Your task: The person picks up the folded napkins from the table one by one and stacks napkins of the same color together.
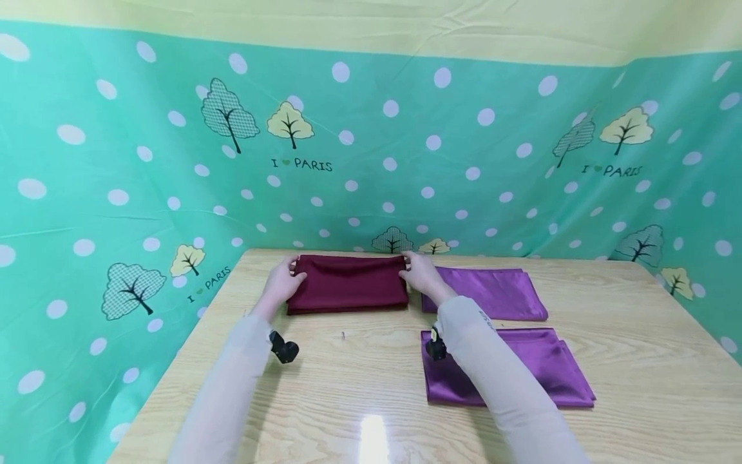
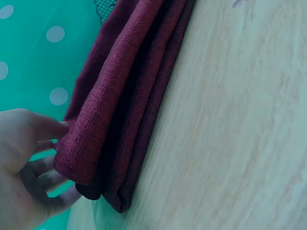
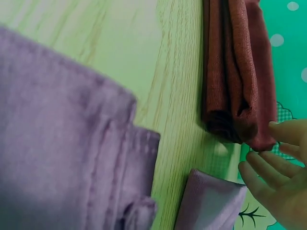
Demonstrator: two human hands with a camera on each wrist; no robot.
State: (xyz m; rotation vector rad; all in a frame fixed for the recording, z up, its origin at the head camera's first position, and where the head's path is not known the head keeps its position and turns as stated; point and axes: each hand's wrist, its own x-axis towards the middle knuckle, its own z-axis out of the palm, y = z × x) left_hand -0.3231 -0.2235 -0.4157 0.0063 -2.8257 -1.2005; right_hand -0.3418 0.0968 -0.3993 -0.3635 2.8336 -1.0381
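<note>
A folded maroon cloth (image 1: pixel 348 283) lies at the back left of the table, its stacked folds (image 2: pixel 139 100) facing the front. At its left end, my left hand (image 1: pixel 284 281) holds the cloth's edge. The left thumb rests along it, and other fingertips are hidden behind the end. My right hand (image 1: pixel 424 276) is at the cloth's right end. In the right wrist view, the right thumb tip is right at the far corner. The other right-hand fingers (image 3: pixel 268 175) are extended and spread just past the cloth's end.
Two folded purple cloths lie to the right: one (image 1: pixel 493 293) at the back, partly behind my right hand, and another (image 1: pixel 533 361) nearer, under the right forearm. A green polka-dot curtain (image 1: pixel 371 148) hangs along the back and sides of the wooden table (image 1: pixel 342 380).
</note>
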